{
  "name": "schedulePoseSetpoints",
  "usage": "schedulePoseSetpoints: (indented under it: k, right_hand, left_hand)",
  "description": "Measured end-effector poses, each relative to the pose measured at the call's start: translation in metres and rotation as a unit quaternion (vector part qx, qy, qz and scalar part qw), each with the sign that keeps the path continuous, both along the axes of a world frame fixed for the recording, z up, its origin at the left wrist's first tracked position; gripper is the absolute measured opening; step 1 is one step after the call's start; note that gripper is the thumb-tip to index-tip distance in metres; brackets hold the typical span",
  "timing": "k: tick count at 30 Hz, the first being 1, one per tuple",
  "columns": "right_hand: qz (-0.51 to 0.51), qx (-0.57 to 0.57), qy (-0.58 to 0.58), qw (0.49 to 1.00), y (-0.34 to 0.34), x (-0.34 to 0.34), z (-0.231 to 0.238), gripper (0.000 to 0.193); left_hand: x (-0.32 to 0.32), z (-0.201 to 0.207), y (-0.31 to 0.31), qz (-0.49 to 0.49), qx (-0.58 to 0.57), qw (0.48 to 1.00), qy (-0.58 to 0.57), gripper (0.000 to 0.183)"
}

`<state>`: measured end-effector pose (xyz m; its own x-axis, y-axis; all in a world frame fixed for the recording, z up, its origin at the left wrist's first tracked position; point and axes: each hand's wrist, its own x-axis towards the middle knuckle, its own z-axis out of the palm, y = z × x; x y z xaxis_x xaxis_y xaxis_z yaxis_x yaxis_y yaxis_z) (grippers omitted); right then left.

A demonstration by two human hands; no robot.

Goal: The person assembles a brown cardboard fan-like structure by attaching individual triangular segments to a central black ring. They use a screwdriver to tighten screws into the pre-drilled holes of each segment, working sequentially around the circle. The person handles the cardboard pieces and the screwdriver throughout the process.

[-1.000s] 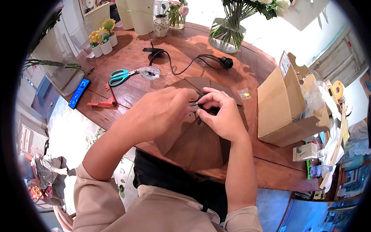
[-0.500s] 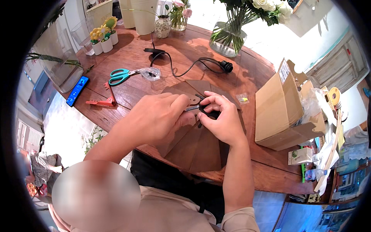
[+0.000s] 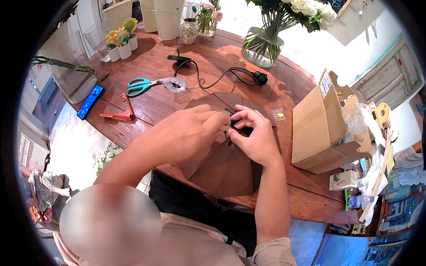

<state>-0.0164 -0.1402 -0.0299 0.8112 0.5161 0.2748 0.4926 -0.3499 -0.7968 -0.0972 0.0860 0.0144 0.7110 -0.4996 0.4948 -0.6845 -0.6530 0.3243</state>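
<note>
A brown round shade made of fanned panels (image 3: 222, 170) lies in front of me at the table's near edge. Both hands meet over its middle, where a black fitting (image 3: 242, 128) shows partly between my fingers. My left hand (image 3: 188, 133) is closed, its fingertips pinched beside the fitting; what they hold is hidden behind the hand. My right hand (image 3: 257, 137) curls around the fitting, with thumb and fingers bent against it. A thin black rod (image 3: 230, 111) sticks out near the fingertips.
Beyond the shade lie teal scissors (image 3: 140, 86), a small plastic bag (image 3: 174, 84), and a black cord with a socket (image 3: 260, 78). A red tool (image 3: 124, 113) and phone (image 3: 90, 103) lie left. An open cardboard box (image 3: 313, 128) stands right; a glass flower vase (image 3: 262, 46) stands behind.
My left hand has shifted slightly right and turned, covering the brown piece with holes and the shiny metal bit that showed by its fingertips. The right hand has hardly moved.
</note>
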Motion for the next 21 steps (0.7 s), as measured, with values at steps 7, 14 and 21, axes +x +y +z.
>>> schedulePoseSetpoints:
  k: [7,14,21]
  right_hand:
    - [-0.008,-0.03,-0.081,0.996,-0.004,0.0,0.004,0.021]
    - [-0.205,0.216,-0.092,0.95,-0.032,0.017,0.008,0.011]
    - [-0.299,0.299,-0.091,0.902,-0.047,0.03,0.002,0.019]
  left_hand:
    - [-0.008,-0.004,0.032,0.029,-0.12,0.992,0.028,0.02]
    - [-0.011,-0.083,0.104,0.335,-0.182,0.923,0.048,0.016]
    - [0.018,-0.096,0.107,0.362,-0.1,0.926,0.018,0.018]
